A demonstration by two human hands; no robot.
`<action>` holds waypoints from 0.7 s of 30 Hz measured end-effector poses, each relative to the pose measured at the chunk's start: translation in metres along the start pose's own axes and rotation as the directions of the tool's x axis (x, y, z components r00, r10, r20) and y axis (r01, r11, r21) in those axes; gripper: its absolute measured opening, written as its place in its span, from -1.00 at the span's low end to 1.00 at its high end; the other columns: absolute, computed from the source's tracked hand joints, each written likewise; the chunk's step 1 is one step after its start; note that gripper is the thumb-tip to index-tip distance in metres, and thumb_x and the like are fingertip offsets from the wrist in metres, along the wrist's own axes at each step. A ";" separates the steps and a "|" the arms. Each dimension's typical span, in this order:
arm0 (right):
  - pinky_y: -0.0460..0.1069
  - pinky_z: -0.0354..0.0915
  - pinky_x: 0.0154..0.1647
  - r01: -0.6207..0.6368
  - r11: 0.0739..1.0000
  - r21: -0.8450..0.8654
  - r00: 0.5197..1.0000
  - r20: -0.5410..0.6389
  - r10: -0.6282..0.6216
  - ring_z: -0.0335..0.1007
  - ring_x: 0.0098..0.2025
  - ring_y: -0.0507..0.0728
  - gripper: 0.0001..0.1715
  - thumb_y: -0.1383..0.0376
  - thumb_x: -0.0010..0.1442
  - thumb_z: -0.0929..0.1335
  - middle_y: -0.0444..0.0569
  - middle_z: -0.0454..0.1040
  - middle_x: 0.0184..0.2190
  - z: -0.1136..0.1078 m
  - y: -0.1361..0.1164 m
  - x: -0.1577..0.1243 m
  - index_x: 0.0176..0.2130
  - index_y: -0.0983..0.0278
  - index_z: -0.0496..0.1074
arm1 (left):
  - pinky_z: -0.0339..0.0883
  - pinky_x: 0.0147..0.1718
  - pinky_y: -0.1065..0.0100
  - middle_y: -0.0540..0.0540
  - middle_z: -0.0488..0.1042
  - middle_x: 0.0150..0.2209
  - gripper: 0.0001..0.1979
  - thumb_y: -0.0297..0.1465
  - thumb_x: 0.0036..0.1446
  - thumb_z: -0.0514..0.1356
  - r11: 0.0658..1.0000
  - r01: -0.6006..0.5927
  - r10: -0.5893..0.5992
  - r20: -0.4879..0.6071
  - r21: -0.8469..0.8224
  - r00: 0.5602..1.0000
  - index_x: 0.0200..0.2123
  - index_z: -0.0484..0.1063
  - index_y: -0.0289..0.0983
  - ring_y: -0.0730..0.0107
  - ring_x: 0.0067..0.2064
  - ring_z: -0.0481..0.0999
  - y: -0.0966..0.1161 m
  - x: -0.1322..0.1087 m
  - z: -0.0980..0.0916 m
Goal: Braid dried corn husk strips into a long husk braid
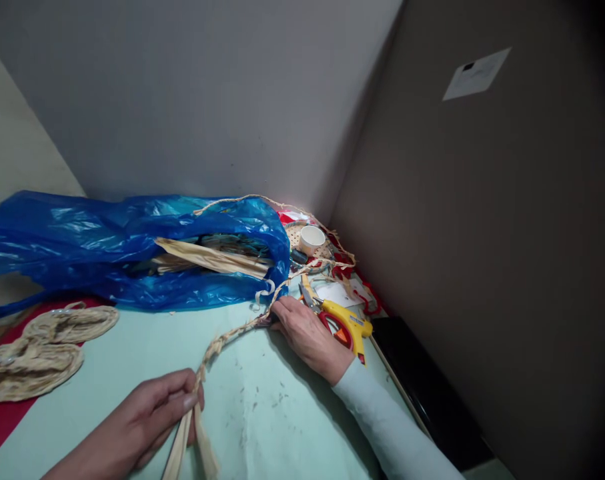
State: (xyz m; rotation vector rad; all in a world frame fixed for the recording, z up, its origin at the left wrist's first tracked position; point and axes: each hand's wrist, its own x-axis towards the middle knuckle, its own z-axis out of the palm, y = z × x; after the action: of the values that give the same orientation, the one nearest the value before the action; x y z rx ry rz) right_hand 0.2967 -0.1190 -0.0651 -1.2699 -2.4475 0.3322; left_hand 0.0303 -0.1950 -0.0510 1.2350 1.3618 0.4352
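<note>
My left hand (155,417), at the lower left, is closed in a pinch on a plaited straw cord (229,335). Loose flat strands (181,443) hang below its thumb and finger. From there the cord runs up and right, past the fingertips of my right hand (309,337), then loops back over a blue plastic bag. My right hand is curled down on the table beside the cord. Something small and dark shows at its fingertips; what it grips is partly hidden. Red-handled scissors (336,330) and a yellow glue gun (346,319) lie right beside that hand.
The blue bag (72,230) lies open along the wall, dry straw leaves (212,257) inside. A white cup (312,239) stands behind my right hand. Woven straw soles (42,347) lie at left on red cloth. A black flat object (432,393) lines the right edge.
</note>
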 end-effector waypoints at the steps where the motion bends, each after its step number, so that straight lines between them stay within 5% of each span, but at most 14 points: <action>1: -0.02 0.20 -0.19 -0.001 1.000 0.003 1.000 0.000 0.001 0.28 -0.23 0.08 -0.78 0.55 0.37 0.22 -0.03 0.38 -0.24 0.000 0.000 0.000 -0.25 0.28 0.31 | 0.27 -0.49 0.45 0.02 0.34 -0.51 -0.59 0.04 -0.02 0.26 0.999 -0.050 0.050 -0.018 0.017 0.999 -0.54 0.34 -0.17 0.36 -0.45 0.28 0.006 0.002 -0.002; 7: -0.04 0.20 -0.23 -0.016 1.000 0.000 1.000 0.005 0.016 0.29 -0.25 0.08 -0.81 0.54 0.35 0.24 -0.03 0.40 -0.25 -0.003 -0.004 0.000 -0.24 0.29 0.32 | 0.32 -0.44 0.35 0.01 0.33 -0.52 -0.61 0.03 -0.07 0.25 0.961 -0.231 0.258 -0.192 0.152 0.947 -0.57 0.36 -0.16 0.26 -0.41 0.33 0.051 0.011 -0.018; 13: -0.02 0.20 -0.20 -0.024 0.999 -0.048 1.000 0.009 0.025 0.31 -0.21 0.11 -0.81 0.56 0.32 0.25 0.01 0.42 -0.24 -0.005 -0.006 0.001 -0.25 0.31 0.35 | 0.12 -0.62 0.47 0.09 0.33 -0.51 -0.66 -0.04 0.01 0.29 0.921 -0.389 0.366 -0.341 -0.001 0.866 -0.31 0.41 -0.16 0.46 -0.54 0.22 0.101 0.022 -0.028; 15: -0.03 0.20 -0.22 -0.026 0.998 -0.062 1.000 0.008 0.027 0.30 -0.22 0.10 -0.80 0.56 0.31 0.25 0.00 0.41 -0.25 -0.005 -0.006 0.001 -0.26 0.30 0.35 | 0.11 -0.62 0.49 0.10 0.32 -0.51 -0.71 -0.09 0.11 0.22 0.900 -0.432 0.427 -0.290 0.047 0.857 -0.30 0.37 -0.18 0.50 -0.55 0.21 0.105 0.033 -0.023; 17: -0.03 0.19 -0.24 -0.029 0.997 -0.072 1.000 0.006 0.030 0.29 -0.23 0.11 -0.80 0.56 0.30 0.26 -0.01 0.41 -0.26 -0.005 -0.007 0.001 -0.27 0.30 0.35 | 0.13 -0.60 0.47 0.10 0.28 -0.53 -0.72 -0.10 0.17 0.11 0.875 -0.438 0.467 -0.116 0.207 0.877 -0.36 0.33 -0.20 0.47 -0.55 0.22 0.100 0.048 -0.014; 21: -0.02 0.18 -0.23 -0.031 0.996 -0.079 0.999 0.006 0.031 0.29 -0.21 0.12 -0.82 0.55 0.30 0.27 0.00 0.41 -0.25 -0.006 -0.007 0.001 -0.25 0.30 0.35 | 0.37 -0.34 0.32 0.00 0.46 -0.48 -0.72 -0.14 0.08 0.14 0.827 -0.437 0.432 0.097 0.355 0.897 -0.51 0.39 -0.22 0.24 -0.35 0.44 0.074 0.076 0.002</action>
State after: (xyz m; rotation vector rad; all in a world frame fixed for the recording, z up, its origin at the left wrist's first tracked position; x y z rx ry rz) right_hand 0.2934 -0.1217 -0.0574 -1.3426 -2.4712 0.2513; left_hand 0.0809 -0.1046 -0.0263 1.8775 1.1747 0.4980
